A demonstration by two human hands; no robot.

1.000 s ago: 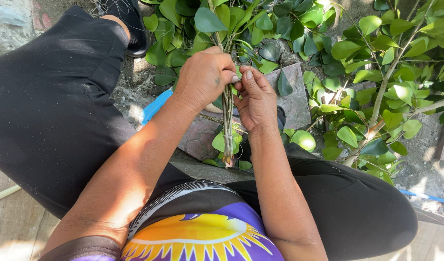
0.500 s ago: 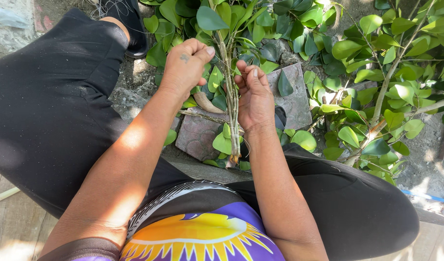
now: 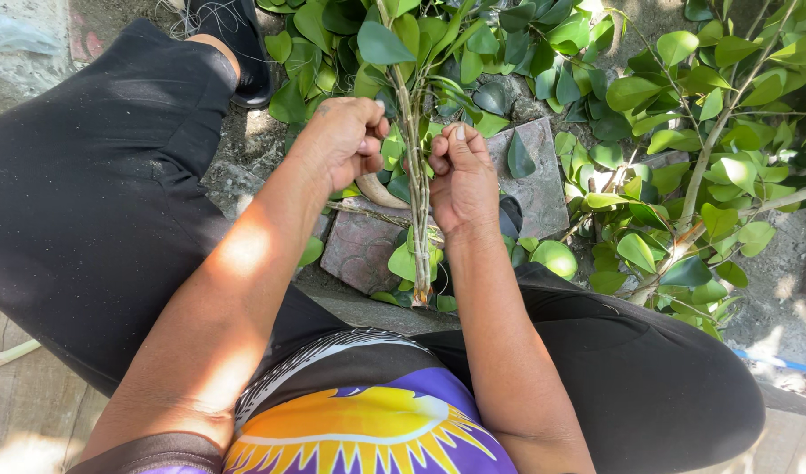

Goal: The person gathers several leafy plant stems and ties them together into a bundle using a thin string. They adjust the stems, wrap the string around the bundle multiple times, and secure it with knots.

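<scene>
Gripping a bundle of thin green stems (image 3: 416,202) at centre frame, the right hand (image 3: 460,180) closes round it; the left hand (image 3: 346,140), at nine o'clock, is curled shut beside it. Paving bricks (image 3: 359,246) lie beneath, leafy branches (image 3: 684,132) at two o'clock.

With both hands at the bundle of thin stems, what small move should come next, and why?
Probably bring the left hand back onto the bundle of stems. It is closed beside the bundle, slightly apart from it, while only the right hand pinches the stems. The cut ends hang loose near the paving stone, so a second grip would likely keep them together.
</scene>
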